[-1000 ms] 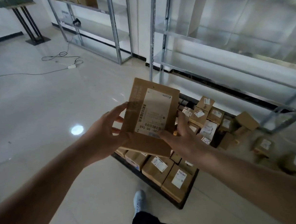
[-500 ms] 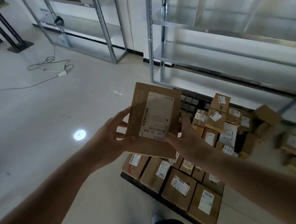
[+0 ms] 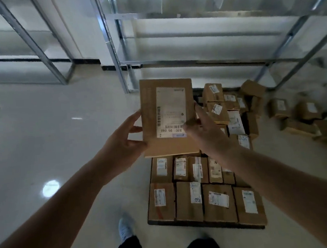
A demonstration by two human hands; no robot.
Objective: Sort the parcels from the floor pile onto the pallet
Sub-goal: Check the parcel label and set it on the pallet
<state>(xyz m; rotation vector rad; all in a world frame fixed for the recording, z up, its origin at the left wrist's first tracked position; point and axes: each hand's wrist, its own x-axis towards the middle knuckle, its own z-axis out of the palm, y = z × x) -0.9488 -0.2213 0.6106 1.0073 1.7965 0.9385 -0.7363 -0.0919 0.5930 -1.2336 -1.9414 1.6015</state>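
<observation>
A person's left hand (image 3: 124, 140) and right hand (image 3: 203, 128) grip opposite edges of a flat cardboard parcel (image 3: 168, 116), label facing up, held above the far end of a pallet (image 3: 204, 224) packed with boxes.

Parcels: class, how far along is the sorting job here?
Done: rows of labelled boxes already cover the pallet. In hand: a flat parcel held above it by left hand and right hand. Left: loose boxes on the floor, right.
</observation>
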